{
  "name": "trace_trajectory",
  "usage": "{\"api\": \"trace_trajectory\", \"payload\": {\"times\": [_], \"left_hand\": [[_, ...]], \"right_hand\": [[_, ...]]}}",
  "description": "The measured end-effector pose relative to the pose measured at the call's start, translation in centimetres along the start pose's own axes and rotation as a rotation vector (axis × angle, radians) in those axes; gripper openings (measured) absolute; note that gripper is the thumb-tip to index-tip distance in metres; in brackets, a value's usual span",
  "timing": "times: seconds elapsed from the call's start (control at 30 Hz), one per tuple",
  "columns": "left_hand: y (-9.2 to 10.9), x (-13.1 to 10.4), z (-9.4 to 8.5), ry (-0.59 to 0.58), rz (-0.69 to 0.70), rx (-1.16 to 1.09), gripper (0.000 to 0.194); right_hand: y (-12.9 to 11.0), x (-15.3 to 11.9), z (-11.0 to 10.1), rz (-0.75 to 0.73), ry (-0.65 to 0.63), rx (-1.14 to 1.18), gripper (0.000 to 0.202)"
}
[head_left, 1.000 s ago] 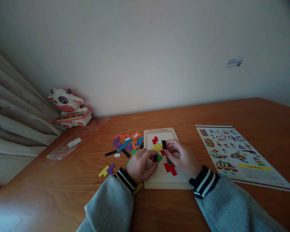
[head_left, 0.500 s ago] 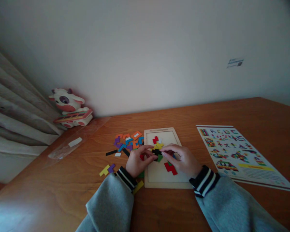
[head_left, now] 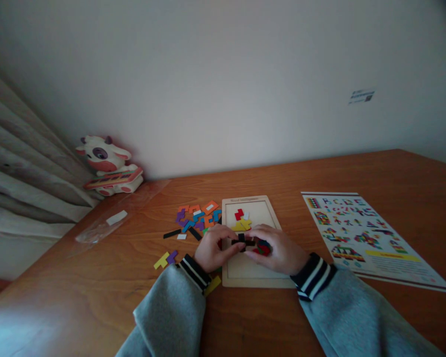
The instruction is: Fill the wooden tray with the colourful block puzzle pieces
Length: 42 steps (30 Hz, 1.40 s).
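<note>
A cross-like black puzzle piece (head_left: 241,242) is held between both hands above the wooden tray (head_left: 252,281). My left hand (head_left: 213,249) pinches its left side with thumb and index finger. On its right side the fingertips of my right hand (head_left: 280,250) close around it. Red, green and blue puzzle pieces (head_left: 262,248) show within the curl of my right hand; whether they are gripped or lie on the tray I cannot tell. Beyond the fingers, a yellow piece (head_left: 241,225), a red piece (head_left: 239,214) and a small white piece (head_left: 246,216) lie on the tray.
Left of the tray lies a pile of orange, blue, purple and black pieces (head_left: 207,221). Nearer are a yellow piece (head_left: 161,260) and a purple piece (head_left: 172,257). A printed pattern sheet (head_left: 371,233) lies right. A toy cow (head_left: 109,166) and plastic bag (head_left: 96,233) are left.
The black piece has turned and come slightly nearer me between my fingers. My right hand has curled; the red piece that showed below it now appears within its curl.
</note>
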<state>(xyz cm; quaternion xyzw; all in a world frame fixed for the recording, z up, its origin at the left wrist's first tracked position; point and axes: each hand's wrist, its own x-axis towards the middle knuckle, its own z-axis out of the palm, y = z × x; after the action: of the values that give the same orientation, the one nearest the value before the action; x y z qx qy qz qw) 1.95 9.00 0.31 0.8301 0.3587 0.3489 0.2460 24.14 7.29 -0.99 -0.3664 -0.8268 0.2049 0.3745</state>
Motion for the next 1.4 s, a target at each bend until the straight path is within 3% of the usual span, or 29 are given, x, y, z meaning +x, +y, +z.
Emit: {"api": "trace_trajectory", "payload": {"times": [0.2,0.4,0.57,0.83,0.97,1.2,1.4], "left_hand": [[-0.2,-0.2,-0.1,-0.088,-0.023,0.044,0.020],[-0.3,-0.6,0.1,-0.138,0.043,0.215,0.020],[0.0,-0.5,0.0,-0.160,0.116,0.312,0.020],[0.6,-0.3,-0.3,-0.086,0.131,0.301,0.015],[0.7,-0.3,-0.8,-0.060,0.114,0.318,0.017],[0.9,-0.5,-1.1,-0.172,0.261,0.314,0.030],[0.8,-0.4,-1.1,-0.191,0.226,0.309,0.006]], "right_hand": [[1.1,-0.1,-0.6,-0.053,-0.098,-0.242,0.044],[1.7,-0.2,-1.1,-0.055,-0.042,-0.282,0.039],[1.0,-0.1,-0.6,-0.070,-0.068,-0.250,0.038],[0.9,0.0,-0.5,-0.056,-0.084,-0.207,0.006],[0.8,0.0,-0.7,-0.052,-0.093,-0.220,0.005],[1.1,-0.2,-0.5,-0.036,-0.106,-0.277,0.017],[0.8,-0.2,-0.5,-0.013,-0.121,-0.277,0.017]]}}
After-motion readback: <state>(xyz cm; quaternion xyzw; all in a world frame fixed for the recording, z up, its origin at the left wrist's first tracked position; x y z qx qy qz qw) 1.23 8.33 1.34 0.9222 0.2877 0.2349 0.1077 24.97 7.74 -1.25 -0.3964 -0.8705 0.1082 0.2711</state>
